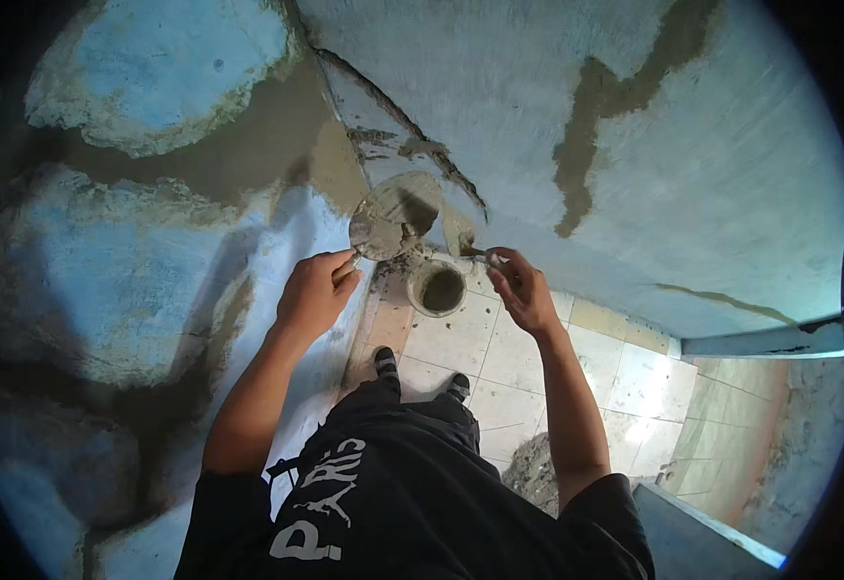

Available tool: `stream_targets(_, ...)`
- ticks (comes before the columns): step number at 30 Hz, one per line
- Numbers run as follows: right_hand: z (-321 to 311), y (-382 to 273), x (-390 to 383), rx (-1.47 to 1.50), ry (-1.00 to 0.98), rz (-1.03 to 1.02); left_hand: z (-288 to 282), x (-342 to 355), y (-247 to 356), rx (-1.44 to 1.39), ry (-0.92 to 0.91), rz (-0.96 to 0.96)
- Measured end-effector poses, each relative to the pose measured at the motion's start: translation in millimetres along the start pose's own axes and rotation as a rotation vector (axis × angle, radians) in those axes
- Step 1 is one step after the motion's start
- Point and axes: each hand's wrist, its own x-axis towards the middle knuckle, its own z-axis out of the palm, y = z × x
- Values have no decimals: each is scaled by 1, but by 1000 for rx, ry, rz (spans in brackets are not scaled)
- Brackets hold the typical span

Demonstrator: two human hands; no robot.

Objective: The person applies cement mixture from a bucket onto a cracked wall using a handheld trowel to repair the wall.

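My left hand [317, 290] grips the edge of a round flat plate [390, 220] smeared with grey mortar, held up near the wall corner. My right hand [521, 287] holds a small trowel [477, 255] whose tip touches the wall low in the corner, just right of the plate. Directly below both hands a white bucket [437, 287] with grey mortar inside stands on the tiled floor. Fresh grey mortar fills a crack [412, 135] running up the corner above the plate.
Blue walls with patches of grey mortar rise at left [142, 251] and right [615, 126]. The floor [499, 353] is pale tile; a heap of mortar [536, 474] lies by my right leg. My feet [420, 372] stand behind the bucket. A ledge [760, 340] juts out at right.
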Motion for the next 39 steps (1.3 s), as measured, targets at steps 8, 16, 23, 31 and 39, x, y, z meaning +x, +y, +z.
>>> stream_targets(8, 22, 21, 5, -208, 36, -69, 11, 0, 4, 87, 17, 45)
stream_targets(16, 83, 47, -11, 51, 87, 100, 51, 8, 15, 143, -29, 31)
stream_targets(23, 155, 39, -19, 1024, 282, 442, 108, 13, 13, 76, 7, 95)
stream_targets(31, 191, 42, 4, 1256, 415, 394, 135, 23, 17, 114, -32, 81)
stream_targets(39, 199, 37, 31, 1731, 39, 595, 132, 28, 2, 237, -43, -3)
